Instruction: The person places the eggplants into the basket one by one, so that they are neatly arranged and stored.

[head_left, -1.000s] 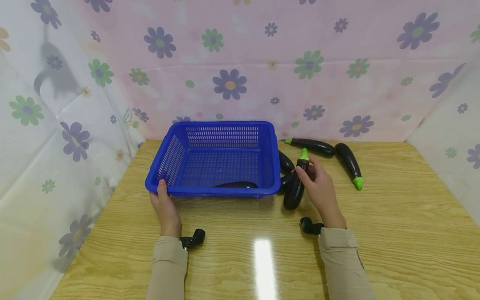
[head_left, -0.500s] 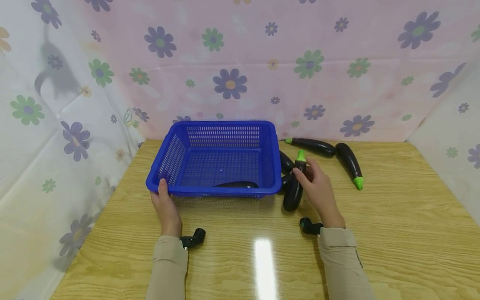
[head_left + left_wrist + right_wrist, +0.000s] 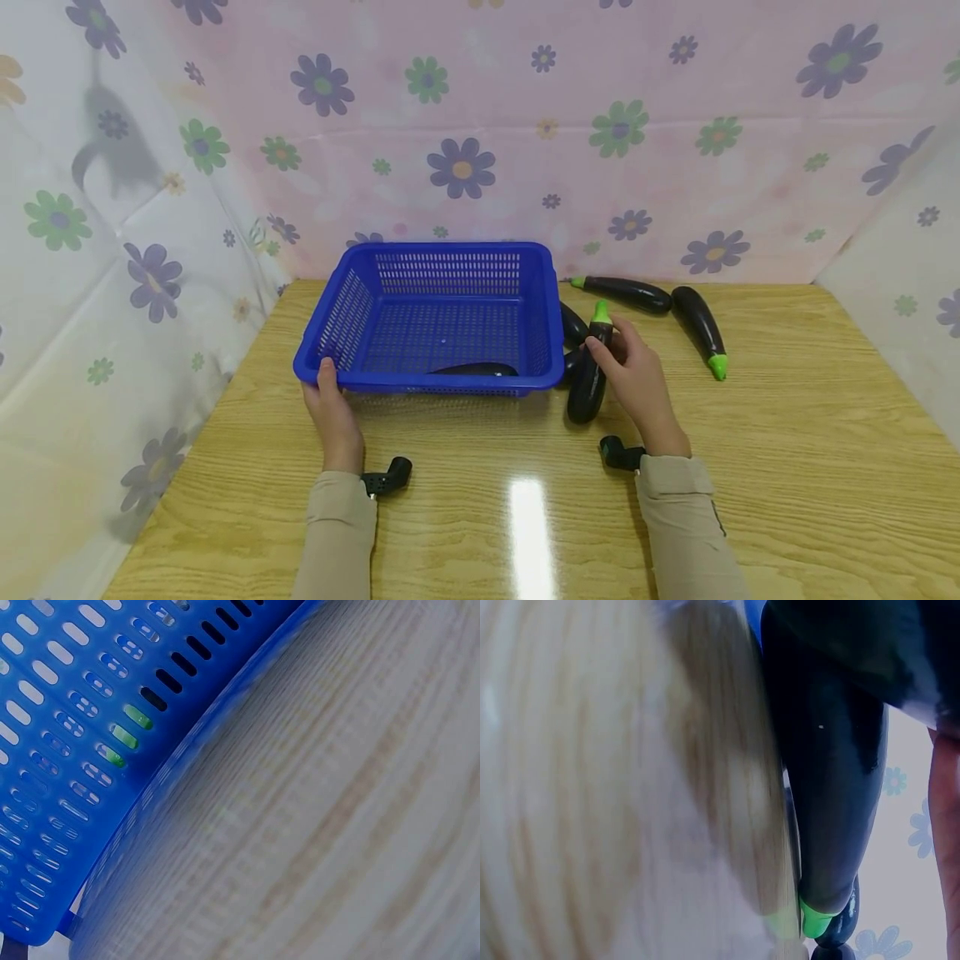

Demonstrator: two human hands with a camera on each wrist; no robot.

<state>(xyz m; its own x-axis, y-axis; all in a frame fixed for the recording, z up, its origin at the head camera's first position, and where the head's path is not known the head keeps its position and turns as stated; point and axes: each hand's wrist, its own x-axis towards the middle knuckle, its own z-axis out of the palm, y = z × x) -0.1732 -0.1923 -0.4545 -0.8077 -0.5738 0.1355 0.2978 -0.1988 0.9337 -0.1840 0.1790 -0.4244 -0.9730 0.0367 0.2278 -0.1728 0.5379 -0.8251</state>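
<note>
My left hand [image 3: 333,417] grips the near-left corner of a blue slotted plastic basket [image 3: 442,383], its thumb over the rim. One dark eggplant [image 3: 476,368] lies inside along the near wall; its green stem end [image 3: 124,736] shows through the slots in the left wrist view. Right of the basket, my right hand [image 3: 637,379] holds an eggplant [image 3: 587,392] between thumb and fingers near its green cap, which points away from me. Two more eggplants, one farther back [image 3: 573,323] and one nearer [image 3: 570,365], are partly hidden between basket and hand.
At the back right, an eggplant [image 3: 630,293] lies sideways near the flowered cloth wall [image 3: 510,100]. Another eggplant [image 3: 699,329] lies beside it, green cap toward me. All this stands on a wood-grain table [image 3: 450,517].
The held eggplant's green cap has shifted slightly left and toward me, and the right hand moved a little with it. The left hand and basket look almost unchanged.
</note>
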